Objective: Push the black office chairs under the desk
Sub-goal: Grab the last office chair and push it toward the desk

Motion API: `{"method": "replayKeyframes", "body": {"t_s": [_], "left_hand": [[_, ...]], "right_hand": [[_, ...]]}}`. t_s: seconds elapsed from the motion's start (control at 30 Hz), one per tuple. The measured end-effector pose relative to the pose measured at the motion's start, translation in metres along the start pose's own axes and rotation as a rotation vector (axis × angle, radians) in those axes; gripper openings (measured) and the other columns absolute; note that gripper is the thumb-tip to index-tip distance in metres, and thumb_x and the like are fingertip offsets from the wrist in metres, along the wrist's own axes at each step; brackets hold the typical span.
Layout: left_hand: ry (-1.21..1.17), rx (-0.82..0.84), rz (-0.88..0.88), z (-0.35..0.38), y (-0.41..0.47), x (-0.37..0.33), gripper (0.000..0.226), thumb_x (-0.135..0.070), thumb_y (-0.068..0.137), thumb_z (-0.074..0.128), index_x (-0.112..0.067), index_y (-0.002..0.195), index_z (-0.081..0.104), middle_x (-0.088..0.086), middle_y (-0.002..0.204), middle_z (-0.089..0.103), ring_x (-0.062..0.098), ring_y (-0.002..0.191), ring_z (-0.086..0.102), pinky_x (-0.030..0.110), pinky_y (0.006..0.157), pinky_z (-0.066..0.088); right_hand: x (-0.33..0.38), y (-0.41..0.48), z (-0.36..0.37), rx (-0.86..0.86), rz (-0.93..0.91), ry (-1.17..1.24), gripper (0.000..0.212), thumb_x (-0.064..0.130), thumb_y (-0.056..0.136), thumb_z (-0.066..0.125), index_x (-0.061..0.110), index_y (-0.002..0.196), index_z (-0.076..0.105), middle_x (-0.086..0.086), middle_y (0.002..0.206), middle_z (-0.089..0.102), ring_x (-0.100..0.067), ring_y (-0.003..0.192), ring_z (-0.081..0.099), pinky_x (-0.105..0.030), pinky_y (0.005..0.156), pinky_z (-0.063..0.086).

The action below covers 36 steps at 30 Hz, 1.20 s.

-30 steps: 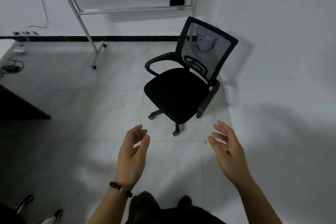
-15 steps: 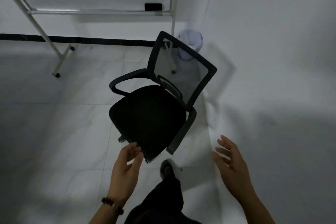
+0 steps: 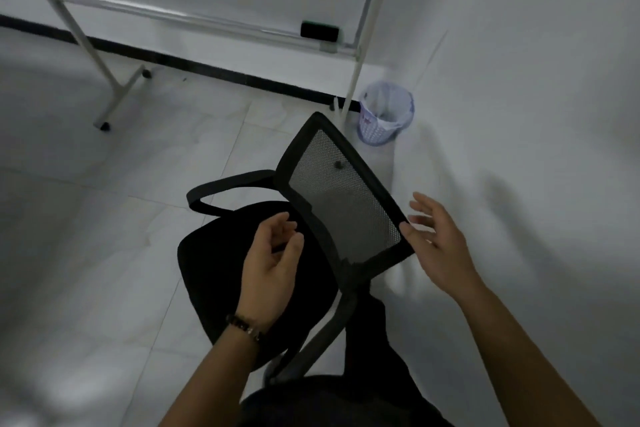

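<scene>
Chair (image 3: 277,260) dead centre, close in front of person; seat facing 9 o'clock, mesh back (image 3: 343,208) on its 3 o'clock side, one armrest (image 3: 225,189) at 11 o'clock. No desk in view.

L hand (image 3: 273,260) over seat, fingers loosely curled, gripping nothing; just short of back's front edge. R hand (image 3: 436,246) spread wide at 3 o'clock of back; thumb at or touching frame corner, contact not certain; nothing clasped.

Handling, as judged: looks a wheeled office type, base hidden now; should roll w/ light push, prob. swivels, so one-sided shove would spin it; mesh soft, gives under pressure; plastic frame stiff. Best hold: top rail or both side rails of back, both hands, steer from there.

Bin (image 3: 386,118) at 1 o'clock, near whiteboard stand (image 3: 356,80); keep clear of both.
</scene>
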<state>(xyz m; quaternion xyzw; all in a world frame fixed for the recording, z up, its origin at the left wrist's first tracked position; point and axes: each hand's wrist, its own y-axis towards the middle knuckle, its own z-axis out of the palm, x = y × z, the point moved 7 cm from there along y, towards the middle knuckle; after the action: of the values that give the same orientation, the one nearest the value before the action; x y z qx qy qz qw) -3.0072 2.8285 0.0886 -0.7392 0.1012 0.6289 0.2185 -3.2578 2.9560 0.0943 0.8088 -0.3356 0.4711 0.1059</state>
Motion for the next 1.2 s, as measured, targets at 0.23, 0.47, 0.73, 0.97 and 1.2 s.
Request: {"method": "replayKeyframes", "body": {"t_s": [0.23, 0.47, 0.73, 0.97, 1.2], "left_hand": [[-0.165, -0.289, -0.488, 0.082, 0.053, 0.092, 0.029, -0.018, 0.094, 0.054, -0.024, 0.122, 0.052, -0.007, 0.11, 0.06, 0.008, 0.102, 0.059, 0.025, 0.086, 0.048], [-0.086, -0.139, -0.638, 0.196, 0.102, 0.127, 0.05, -0.044, 0.092, 0.053, -0.026, 0.136, 0.039, -0.012, 0.13, 0.05, 0.0, 0.12, 0.047, 0.02, 0.102, 0.039], [0.068, -0.133, -0.678, 0.23, 0.1, 0.151, 0.067, -0.056, 0.095, 0.034, -0.021, 0.15, 0.021, 0.0, 0.159, 0.018, 0.014, 0.145, 0.013, 0.035, 0.119, 0.012], [0.174, -0.224, -0.703, 0.163, 0.004, 0.17, 0.055, -0.048, 0.098, 0.033, -0.024, 0.148, 0.029, 0.0, 0.158, 0.023, 0.013, 0.144, 0.018, 0.031, 0.118, 0.012], [0.437, -0.331, -0.778, 0.048, -0.107, 0.183, 0.055, -0.05, 0.099, 0.024, -0.022, 0.143, 0.039, 0.001, 0.151, 0.038, 0.017, 0.139, 0.033, 0.03, 0.115, 0.022]], "right_hand": [[-0.021, 0.216, 0.073, 0.527, -0.443, -0.517, 0.045, 0.031, 0.098, 0.052, 0.019, 0.141, 0.047, -0.005, 0.14, 0.048, -0.021, 0.129, 0.044, -0.041, 0.109, 0.038], [-0.024, 0.311, 0.169, 0.874, -1.14, -0.819, 0.047, 0.041, 0.094, 0.044, 0.021, 0.134, 0.057, -0.014, 0.154, 0.036, -0.036, 0.148, 0.015, -0.057, 0.116, 0.019], [-0.032, 0.289, 0.17, 0.763, -1.022, -0.636, 0.042, 0.029, 0.089, 0.044, 0.019, 0.126, 0.063, -0.014, 0.154, 0.036, -0.032, 0.149, 0.014, -0.053, 0.116, 0.02], [-0.043, 0.181, 0.183, 0.658, -0.868, -0.678, 0.043, 0.036, 0.092, 0.039, 0.018, 0.125, 0.061, -0.015, 0.155, 0.033, -0.032, 0.15, 0.006, -0.055, 0.12, 0.001], [-0.023, 0.07, 0.246, 0.835, -0.968, -0.862, 0.067, 0.07, 0.091, 0.028, 0.018, 0.123, 0.055, -0.023, 0.153, 0.03, -0.035, 0.149, 0.002, -0.052, 0.119, -0.01]]}}
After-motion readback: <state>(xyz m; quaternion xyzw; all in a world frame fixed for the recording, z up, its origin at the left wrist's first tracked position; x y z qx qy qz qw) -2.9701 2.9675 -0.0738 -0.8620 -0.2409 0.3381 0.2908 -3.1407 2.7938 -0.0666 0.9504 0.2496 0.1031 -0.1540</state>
